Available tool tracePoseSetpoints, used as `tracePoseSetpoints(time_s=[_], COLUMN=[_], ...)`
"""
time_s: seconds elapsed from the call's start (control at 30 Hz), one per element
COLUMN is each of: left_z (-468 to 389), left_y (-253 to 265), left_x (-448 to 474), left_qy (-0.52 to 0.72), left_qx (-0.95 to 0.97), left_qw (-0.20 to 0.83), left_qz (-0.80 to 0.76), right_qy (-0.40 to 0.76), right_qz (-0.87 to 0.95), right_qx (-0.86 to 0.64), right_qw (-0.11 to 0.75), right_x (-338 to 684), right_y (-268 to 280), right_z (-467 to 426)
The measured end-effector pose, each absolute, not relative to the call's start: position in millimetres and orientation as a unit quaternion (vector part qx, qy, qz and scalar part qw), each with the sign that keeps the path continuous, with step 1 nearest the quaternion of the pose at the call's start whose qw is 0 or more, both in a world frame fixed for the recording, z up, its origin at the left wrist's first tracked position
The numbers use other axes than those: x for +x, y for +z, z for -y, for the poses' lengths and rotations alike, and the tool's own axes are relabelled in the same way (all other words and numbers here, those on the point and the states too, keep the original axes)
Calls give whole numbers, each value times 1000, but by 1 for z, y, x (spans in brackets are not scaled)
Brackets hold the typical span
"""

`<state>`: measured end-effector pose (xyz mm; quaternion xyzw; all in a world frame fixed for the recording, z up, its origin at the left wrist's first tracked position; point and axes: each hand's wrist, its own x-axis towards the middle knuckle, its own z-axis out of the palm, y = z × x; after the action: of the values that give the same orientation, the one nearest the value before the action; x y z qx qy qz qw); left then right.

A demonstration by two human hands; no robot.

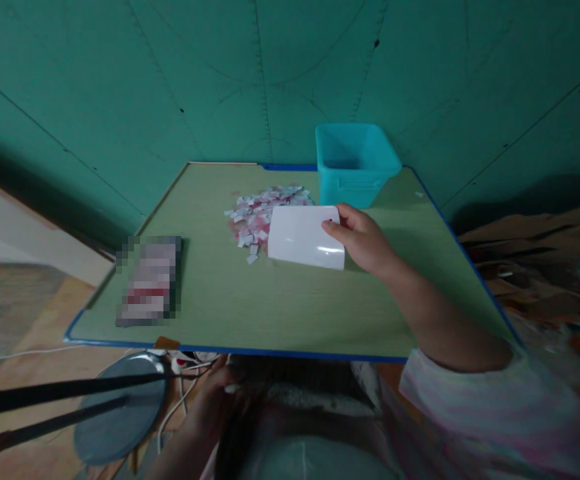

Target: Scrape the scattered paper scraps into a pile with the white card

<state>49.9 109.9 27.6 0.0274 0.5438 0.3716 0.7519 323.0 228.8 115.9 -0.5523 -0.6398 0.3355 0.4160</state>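
My right hand grips the right edge of a glossy white card, its thumb on top. The card is slightly curved and covers part of a heap of small white and pink paper pieces on the table. Just behind my right hand stands a turquoise plastic bin at the table's back edge. My left hand is low, below the table's front edge near my lap. Its fingers are dim and partly hidden, so I cannot make out how they are held.
The light green table has a blue edge and meets a green wall. A pixelated flat object lies at its left. Below left are a round grey stool and white cables. Brown cardboard is piled at the right.
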Motion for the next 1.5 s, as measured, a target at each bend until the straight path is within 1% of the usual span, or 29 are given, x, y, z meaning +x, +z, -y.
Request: tracePoseSetpoints(time_s=[0.17,0.27,0.37,0.43,0.57,0.67,0.83,0.93,1.03,1.13,1.37,1.5], left_z=[-107,-107,-111,-111,-106,-103,-103,-102,-100,-99,-97,-97], left_y=[41,39,30,26,28,32,31,31,29,27,33,37], left_x=[60,58,50,46,49,52,49,44,38,36,42,46], left_qy=[446,439,383,366,416,410,402,399,399,401,408,407], left_qx=[86,70,71,77,88,104,112,102,57,30,64,70], left_qw=[735,750,785,786,753,753,733,742,732,726,748,741], left_qz=[-503,-489,-482,-492,-502,-504,-537,-529,-549,-558,-520,-530], right_qy=[334,348,364,382,380,380,468,499,486,482,475,464], right_qz=[630,626,627,625,612,605,587,559,538,530,524,470], right_qx=[-550,-540,-539,-528,-509,-507,-466,-449,-454,-458,-464,-473], right_qw=[435,441,429,431,471,483,468,487,518,526,532,583], right_x=[323,320,319,319,323,325,321,319,321,324,324,328], right_y=[113,110,111,114,115,113,113,114,112,106,100,103], right_z=[-229,-229,-227,-226,-227,-229,-225,-223,-224,-227,-230,-232])
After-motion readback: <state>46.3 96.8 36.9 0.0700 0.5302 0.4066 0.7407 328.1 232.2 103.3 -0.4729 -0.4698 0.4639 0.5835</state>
